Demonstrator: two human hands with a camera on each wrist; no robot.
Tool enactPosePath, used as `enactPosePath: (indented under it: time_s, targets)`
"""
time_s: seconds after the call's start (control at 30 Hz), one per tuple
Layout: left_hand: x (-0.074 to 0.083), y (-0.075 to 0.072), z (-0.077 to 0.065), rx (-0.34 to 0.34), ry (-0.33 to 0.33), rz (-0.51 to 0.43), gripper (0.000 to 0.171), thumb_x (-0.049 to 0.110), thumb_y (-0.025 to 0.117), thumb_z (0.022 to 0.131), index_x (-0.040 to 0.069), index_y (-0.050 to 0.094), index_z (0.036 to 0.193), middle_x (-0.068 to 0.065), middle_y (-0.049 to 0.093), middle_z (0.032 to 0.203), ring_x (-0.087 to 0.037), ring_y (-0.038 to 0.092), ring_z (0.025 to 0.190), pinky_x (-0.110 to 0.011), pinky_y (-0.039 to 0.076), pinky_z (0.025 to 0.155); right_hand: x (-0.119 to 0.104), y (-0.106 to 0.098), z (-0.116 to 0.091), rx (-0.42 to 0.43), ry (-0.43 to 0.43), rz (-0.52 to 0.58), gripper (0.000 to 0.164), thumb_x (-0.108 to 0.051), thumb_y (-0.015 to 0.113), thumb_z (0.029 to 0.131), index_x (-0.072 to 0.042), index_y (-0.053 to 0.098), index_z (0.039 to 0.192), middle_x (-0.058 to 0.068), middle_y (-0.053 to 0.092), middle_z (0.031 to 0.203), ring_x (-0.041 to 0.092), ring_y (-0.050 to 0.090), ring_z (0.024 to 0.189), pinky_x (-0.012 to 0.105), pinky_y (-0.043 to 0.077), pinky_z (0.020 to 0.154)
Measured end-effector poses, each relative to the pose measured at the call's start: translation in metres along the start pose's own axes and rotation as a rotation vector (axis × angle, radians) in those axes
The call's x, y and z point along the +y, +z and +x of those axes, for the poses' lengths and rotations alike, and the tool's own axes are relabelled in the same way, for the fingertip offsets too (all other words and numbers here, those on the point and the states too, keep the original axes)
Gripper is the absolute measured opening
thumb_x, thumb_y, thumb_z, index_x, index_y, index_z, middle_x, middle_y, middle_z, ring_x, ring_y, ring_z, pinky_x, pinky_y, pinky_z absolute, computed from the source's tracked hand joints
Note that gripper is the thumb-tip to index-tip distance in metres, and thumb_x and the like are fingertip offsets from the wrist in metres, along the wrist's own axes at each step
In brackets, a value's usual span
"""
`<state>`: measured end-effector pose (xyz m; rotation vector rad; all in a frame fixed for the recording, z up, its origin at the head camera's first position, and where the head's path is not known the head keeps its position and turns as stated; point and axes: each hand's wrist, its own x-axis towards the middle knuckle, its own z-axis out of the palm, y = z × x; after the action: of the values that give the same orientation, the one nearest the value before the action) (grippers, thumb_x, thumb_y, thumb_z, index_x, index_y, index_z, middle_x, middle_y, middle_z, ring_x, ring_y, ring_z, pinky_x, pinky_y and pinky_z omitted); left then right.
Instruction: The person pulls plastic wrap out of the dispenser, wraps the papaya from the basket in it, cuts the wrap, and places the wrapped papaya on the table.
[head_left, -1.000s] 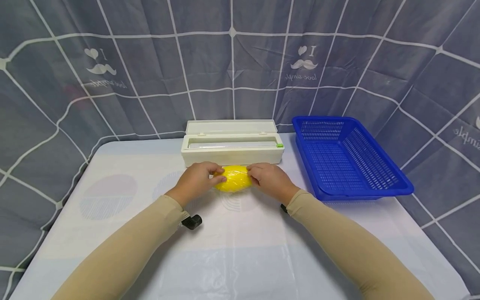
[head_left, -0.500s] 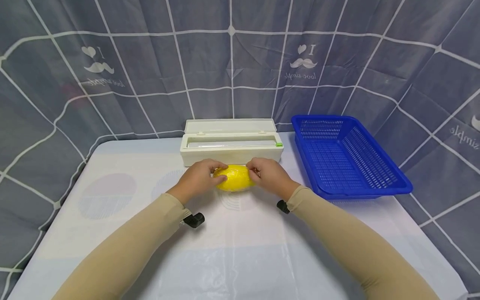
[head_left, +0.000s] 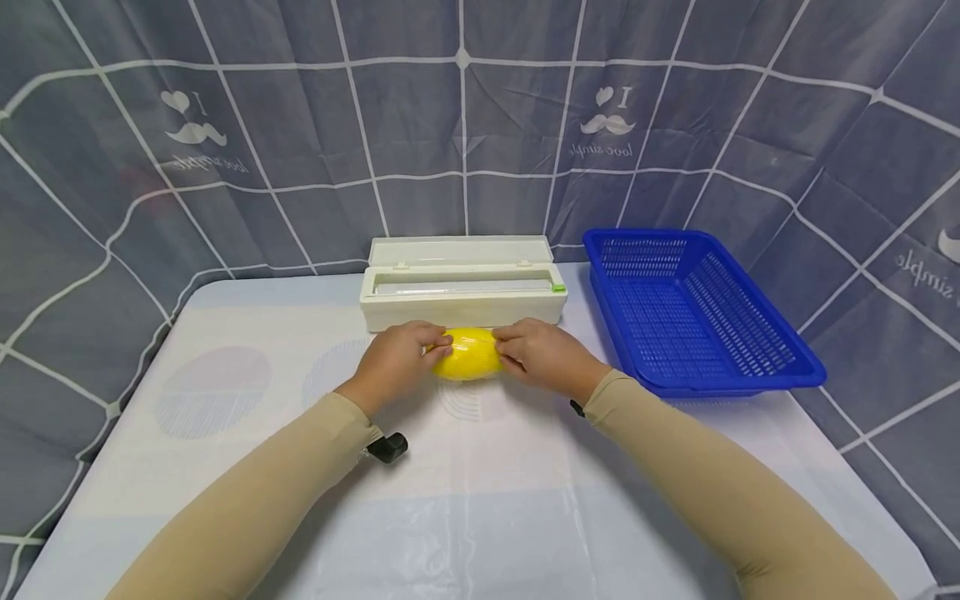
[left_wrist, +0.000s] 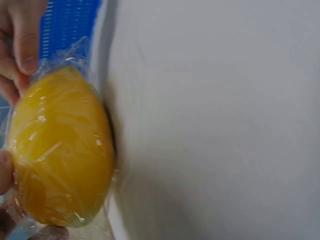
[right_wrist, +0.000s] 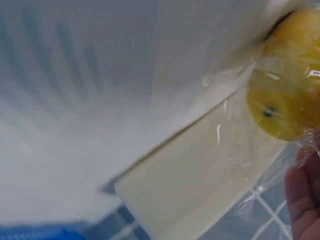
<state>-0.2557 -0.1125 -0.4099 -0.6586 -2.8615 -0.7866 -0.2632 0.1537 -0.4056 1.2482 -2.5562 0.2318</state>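
A yellow oval fruit [head_left: 469,354], wrapped in clear cling film [left_wrist: 75,57], is between the two hands above the table, just in front of the white box. The left hand [head_left: 397,362] grips its left end, thumb on the near side. At the other end, the right hand [head_left: 549,357] pinches the loose film beside the fruit with thumb and fingers. In the left wrist view, the film bunches up past the fruit's tip beside the right hand's fingers. The right wrist view shows a small dark green spot on the fruit's end and film spreading loosely around it.
Behind the hands stands a long white cling film box [head_left: 461,310], its lid raised, with a film roll inside and a green slider at its right end. A blue plastic basket [head_left: 731,385] sits at the right. A grey checked curtain [head_left: 405,125] hangs behind the table [head_left: 480,533].
Both hands stay at the fruit. The right hand's wrist and fingers have turned as it shifts its pinch on the film, and the fruit has moved very slightly.
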Motion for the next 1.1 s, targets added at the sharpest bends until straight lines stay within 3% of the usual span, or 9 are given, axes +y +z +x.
enactPosePath:
  time_s: [0.2,0.43,0.6,0.83,1.1]
  targets:
    - [-0.005,0.0,0.001,0.02,0.114,0.095,0.028,0.029,0.071,0.102,0.014,0.078,0.124,-0.003,0.076,0.127,-0.026,0.072,0.12,-0.047,0.057,0.104,0.001,0.002,-0.001,-0.005,0.105,0.088,0.023,-0.017,0.074,0.099,0.001,0.081,0.112,0.013,0.074,0.11,0.029,0.068,0.103,0.041,0.058,0.097]
    - [-0.018,-0.007,-0.002,0.013,0.216,0.107,0.025,0.018,0.076,0.097,0.012,0.08,0.122,-0.001,0.076,0.13,-0.024,0.071,0.123,-0.045,0.055,0.108,0.004,0.003,-0.003,-0.114,0.172,0.035,0.03,-0.023,0.07,0.102,0.0,0.077,0.12,0.016,0.071,0.136,0.032,0.069,0.125,0.045,0.053,0.111]
    - [-0.017,-0.008,-0.001,0.011,0.284,0.15,0.022,0.018,0.072,0.1,0.012,0.08,0.119,-0.003,0.075,0.132,-0.024,0.071,0.123,-0.044,0.057,0.104,0.002,0.001,-0.002,-0.129,0.271,0.144,0.033,-0.026,0.065,0.105,-0.006,0.07,0.131,0.012,0.076,0.124,0.032,0.072,0.113,0.047,0.057,0.104]
    - [-0.021,-0.008,-0.004,-0.054,0.195,0.128,0.039,0.033,0.08,0.095,0.013,0.077,0.128,-0.002,0.071,0.14,-0.025,0.067,0.13,-0.046,0.053,0.111,0.0,0.003,0.002,-0.129,0.267,0.121,0.039,-0.027,0.068,0.104,-0.007,0.071,0.137,0.014,0.071,0.127,0.029,0.071,0.114,0.043,0.058,0.103]
    - [-0.022,-0.007,-0.008,-0.06,0.128,0.061,0.039,0.025,0.079,0.095,0.014,0.075,0.132,-0.001,0.07,0.141,-0.027,0.064,0.134,-0.05,0.048,0.116,-0.003,0.004,0.005,-0.099,0.302,0.175,0.038,-0.029,0.066,0.105,-0.004,0.073,0.132,0.016,0.068,0.138,0.032,0.067,0.126,0.046,0.053,0.111]
